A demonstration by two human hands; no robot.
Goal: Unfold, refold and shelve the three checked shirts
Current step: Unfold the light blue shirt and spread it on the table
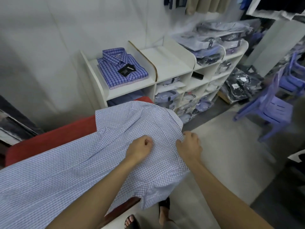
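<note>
A pale blue fine-checked shirt (69,166) lies spread open over a red table (54,138), its right part hanging over the table's end. My left hand (140,148) rests on the shirt near the middle with fingers curled into the cloth. My right hand (189,144) grips the shirt's right edge. A folded stack of darker blue checked shirts (122,70) with a black tag sits on the top left compartment of the white shelf unit (168,63).
The shelf's lower cubbies hold bagged shirts (166,98), and more bagged shirts (212,40) are piled on its right top. Purple plastic chairs (272,104) stand at the right. The pale floor (222,146) lies below, with my sandalled feet (163,210) by the table.
</note>
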